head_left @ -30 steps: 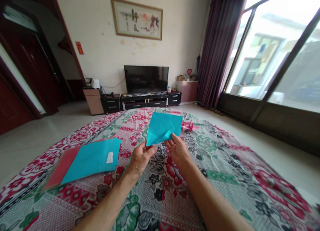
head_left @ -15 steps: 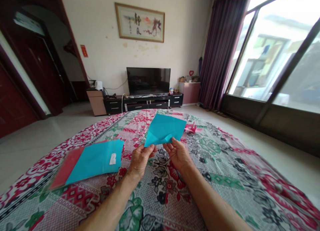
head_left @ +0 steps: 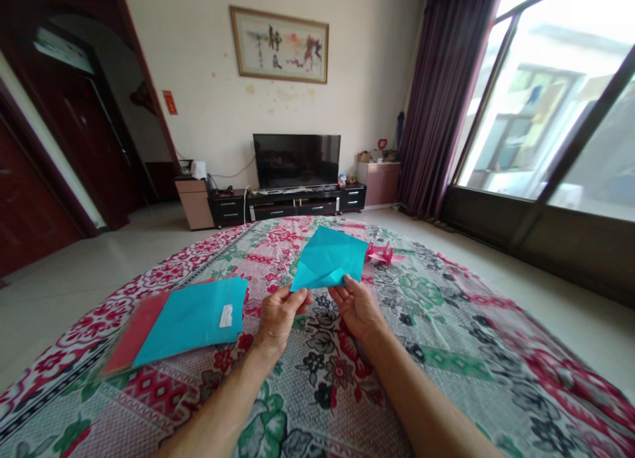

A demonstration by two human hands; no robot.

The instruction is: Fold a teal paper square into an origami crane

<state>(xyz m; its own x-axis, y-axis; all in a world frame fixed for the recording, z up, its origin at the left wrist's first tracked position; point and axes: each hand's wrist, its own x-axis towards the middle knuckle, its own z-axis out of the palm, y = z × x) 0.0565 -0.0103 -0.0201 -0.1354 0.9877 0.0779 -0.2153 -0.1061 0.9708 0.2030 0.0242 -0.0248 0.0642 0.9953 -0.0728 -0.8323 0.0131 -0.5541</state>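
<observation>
A creased sheet of blue paper (head_left: 330, 256) is held up over the table between my two hands, its near edge partly folded over. My left hand (head_left: 278, 316) pinches the near left corner between thumb and fingers. With thumb on top and fingers beneath, my right hand (head_left: 358, 306) grips the near edge at the folded flap. Just past the sheet's right side lies a pink folded-paper piece (head_left: 385, 254), partly hidden by the sheet. To the left of my hands rests a clear packet of blue and red paper (head_left: 191, 322) with a white label.
A patterned cloth (head_left: 317, 405) covers the round table. Beyond it stand a low black TV cabinet (head_left: 231, 210) and a television (head_left: 296, 161). Purple curtains (head_left: 431, 100) hang beside the large window at right. A dark red door frame is at left.
The blue paper has turned slightly, and its folded flap at the near edge shows a bit larger. Both hands keep their grips. The whole view has shifted a little.
</observation>
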